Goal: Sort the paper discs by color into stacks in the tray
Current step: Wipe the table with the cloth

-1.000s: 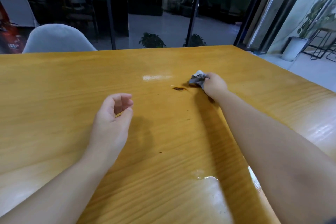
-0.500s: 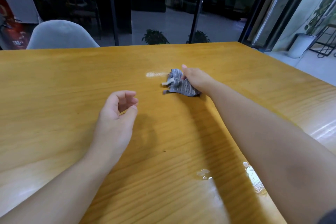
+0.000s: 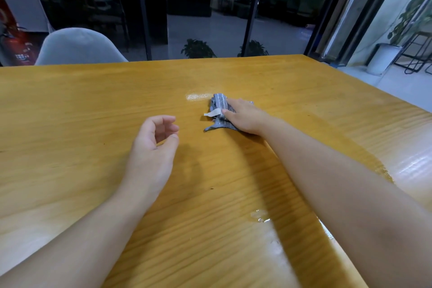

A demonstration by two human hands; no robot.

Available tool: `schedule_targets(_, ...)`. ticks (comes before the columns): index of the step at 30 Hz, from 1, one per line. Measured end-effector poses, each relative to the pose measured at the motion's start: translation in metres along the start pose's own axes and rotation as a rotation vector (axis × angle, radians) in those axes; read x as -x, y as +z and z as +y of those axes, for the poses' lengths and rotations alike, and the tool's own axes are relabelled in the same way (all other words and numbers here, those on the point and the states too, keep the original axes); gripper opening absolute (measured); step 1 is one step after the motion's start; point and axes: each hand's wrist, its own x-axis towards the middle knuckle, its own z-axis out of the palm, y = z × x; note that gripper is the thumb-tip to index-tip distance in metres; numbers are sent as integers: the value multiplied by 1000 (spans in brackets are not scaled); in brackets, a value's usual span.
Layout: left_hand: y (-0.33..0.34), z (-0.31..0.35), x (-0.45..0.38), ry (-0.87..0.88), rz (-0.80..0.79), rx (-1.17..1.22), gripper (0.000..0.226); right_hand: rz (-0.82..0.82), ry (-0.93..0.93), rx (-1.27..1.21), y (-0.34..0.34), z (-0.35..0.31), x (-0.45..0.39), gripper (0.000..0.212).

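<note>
No paper discs and no tray are being shown; only a bare wooden table (image 3: 70, 105) is being seen. Part of the cloth (image 3: 218, 110) is being hidden under the right hand, so its full shape cannot be told. The left hand (image 3: 152, 147) is being rested on its side on the table, fingers loosely curled, with nothing being held. The crumpled grey striped cloth, with a white tag sticking out, is being pressed flat onto the table by the right hand (image 3: 245, 116), fingers laid over it. Small wet spots (image 3: 259, 216) are being seen nearer the person.
</note>
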Motion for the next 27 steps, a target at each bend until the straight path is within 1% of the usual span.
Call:
schedule_targets(2, 0, 0, 0, -1, -2, -2, 37, -13, -45, 13, -2, 0, 14, 58)
schedule_targets(6, -1, 0, 0, 1, -6, 1, 38, -46, -81, -57, -11, 1, 48, 61)
schedule_targets(12, -2, 1, 1, -24, -17, -4, 37, -57, -105, -96, -13, 6, 97, 48)
schedule_targets(14, -2, 2, 1, -33, -20, -9, 37, -30, -98, -142, -13, 8, 110, 39)
schedule_targets(16, -2, 2, 1, -36, -23, -14, 37, 42, -93, -176, -12, 8, 117, 29)
schedule_targets(17, -2, 2, 1, -38, -24, -16, 37, 79, -92, -152, -12, 7, 117, 29)
schedule_targets(20, -2, 2, 1, -45, -25, -16, 37, 158, -57, 4, -14, 6, 106, 40)
schedule_targets(21, -2, 2, 1, -45, -25, -16, 37, 198, -42, 17, -17, 7, 100, 42)
schedule_targets(23, -1, 1, 1, -40, -24, -14, 37, 334, 0, -34, -23, 9, 84, 39)
schedule_targets(25, -1, 1, 0, -35, -27, -18, 36, 516, 54, -88, -31, 10, 66, 32)
schedule_targets(27, 1, 1, 1, -29, -38, -26, 36, 655, 75, -76, -34, 10, 48, 33)
